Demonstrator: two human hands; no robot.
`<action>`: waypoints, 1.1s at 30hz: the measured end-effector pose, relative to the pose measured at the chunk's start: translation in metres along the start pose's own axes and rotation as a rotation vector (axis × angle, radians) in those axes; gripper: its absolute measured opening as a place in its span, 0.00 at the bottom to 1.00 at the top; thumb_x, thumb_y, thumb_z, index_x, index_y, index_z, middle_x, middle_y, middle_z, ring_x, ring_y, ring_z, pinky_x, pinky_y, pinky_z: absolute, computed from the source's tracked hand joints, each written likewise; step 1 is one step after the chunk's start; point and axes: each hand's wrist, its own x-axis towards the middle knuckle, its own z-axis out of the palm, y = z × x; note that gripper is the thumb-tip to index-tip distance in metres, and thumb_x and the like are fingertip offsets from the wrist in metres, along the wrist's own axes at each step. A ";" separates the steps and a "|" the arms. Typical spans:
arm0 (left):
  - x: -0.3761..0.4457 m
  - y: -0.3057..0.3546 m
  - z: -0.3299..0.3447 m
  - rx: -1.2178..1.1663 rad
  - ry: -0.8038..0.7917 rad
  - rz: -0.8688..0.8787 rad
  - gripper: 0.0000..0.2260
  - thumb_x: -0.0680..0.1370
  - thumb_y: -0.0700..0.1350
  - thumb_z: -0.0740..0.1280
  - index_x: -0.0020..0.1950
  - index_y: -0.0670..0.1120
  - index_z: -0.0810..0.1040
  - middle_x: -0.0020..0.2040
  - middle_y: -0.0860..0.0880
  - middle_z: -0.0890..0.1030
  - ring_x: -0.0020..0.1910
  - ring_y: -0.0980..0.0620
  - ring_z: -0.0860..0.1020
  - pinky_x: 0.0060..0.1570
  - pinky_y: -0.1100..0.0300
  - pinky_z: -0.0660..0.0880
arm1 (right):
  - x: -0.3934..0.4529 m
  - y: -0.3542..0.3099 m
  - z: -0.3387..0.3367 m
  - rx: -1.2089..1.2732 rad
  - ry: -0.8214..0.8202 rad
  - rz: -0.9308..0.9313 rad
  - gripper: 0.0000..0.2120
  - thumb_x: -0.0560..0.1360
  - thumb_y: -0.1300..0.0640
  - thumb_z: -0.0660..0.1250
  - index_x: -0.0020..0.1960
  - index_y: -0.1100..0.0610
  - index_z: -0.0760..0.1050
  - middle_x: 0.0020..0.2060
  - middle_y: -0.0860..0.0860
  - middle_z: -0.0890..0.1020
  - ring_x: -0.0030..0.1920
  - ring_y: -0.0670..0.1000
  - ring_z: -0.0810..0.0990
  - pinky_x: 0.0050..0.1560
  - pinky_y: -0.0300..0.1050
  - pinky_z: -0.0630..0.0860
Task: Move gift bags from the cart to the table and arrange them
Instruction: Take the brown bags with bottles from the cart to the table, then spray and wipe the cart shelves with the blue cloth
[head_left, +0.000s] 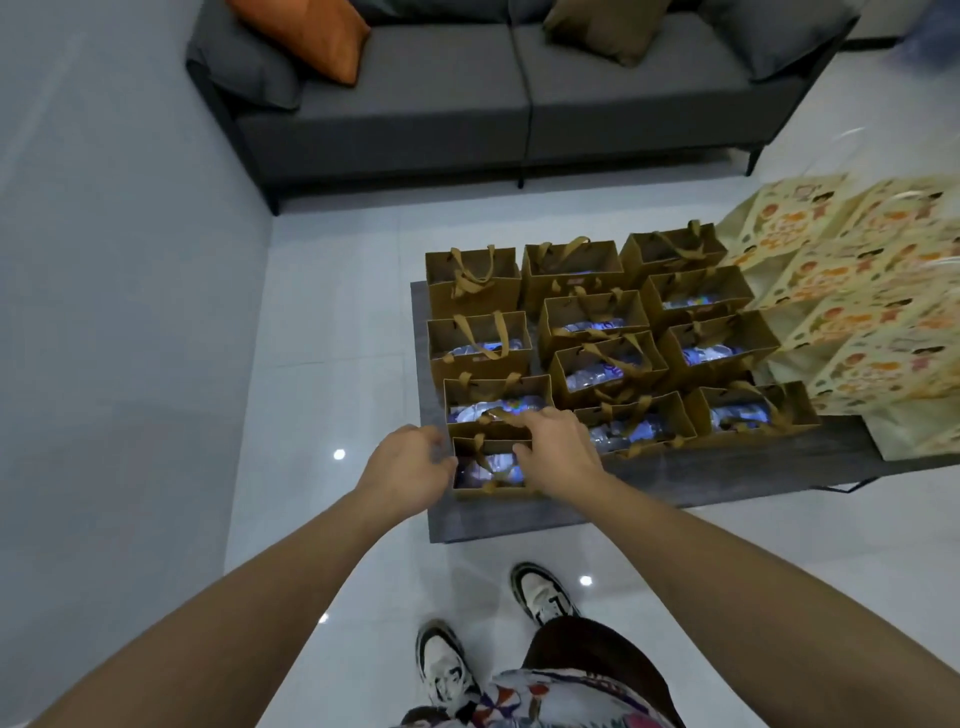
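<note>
Several gold-brown gift bags with ribbon handles stand in three rows on a low dark grey table (519, 522). The nearest bag of the left row (491, 470) sits at the table's front left. My left hand (410, 470) touches its left side with loosely curled fingers. My right hand (558, 449) lies over its right top edge, fingers curled at the rim and toward the bag behind (496, 402). Shiny wrapped items show inside the bags. No cart is in view.
Cream patterned bags (857, 306) crowd the table's right side. A grey sofa (519, 93) with an orange cushion (306, 31) stands behind. Glossy white floor tiles surround the table; a grey wall is at left. My feet in sneakers (543, 592) are just before the table's front edge.
</note>
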 end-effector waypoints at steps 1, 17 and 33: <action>-0.001 0.001 -0.003 0.002 0.004 0.015 0.15 0.81 0.51 0.66 0.67 0.48 0.77 0.64 0.47 0.78 0.60 0.49 0.77 0.51 0.61 0.72 | -0.005 -0.003 -0.003 0.004 0.017 0.000 0.19 0.79 0.51 0.67 0.70 0.50 0.73 0.61 0.51 0.78 0.61 0.53 0.74 0.60 0.51 0.76; -0.115 -0.089 -0.079 -0.098 0.446 -0.359 0.20 0.82 0.52 0.63 0.73 0.48 0.71 0.70 0.46 0.73 0.68 0.45 0.72 0.64 0.51 0.72 | 0.005 -0.180 -0.042 -0.131 -0.064 -0.685 0.26 0.81 0.47 0.64 0.77 0.52 0.66 0.67 0.54 0.76 0.67 0.58 0.72 0.68 0.53 0.70; -0.415 -0.006 0.116 -0.425 0.811 -1.363 0.20 0.81 0.53 0.63 0.72 0.47 0.71 0.68 0.46 0.73 0.66 0.44 0.71 0.63 0.49 0.73 | -0.208 -0.219 0.030 -0.185 -0.606 -1.626 0.27 0.80 0.47 0.66 0.77 0.51 0.65 0.70 0.52 0.73 0.71 0.55 0.69 0.71 0.49 0.65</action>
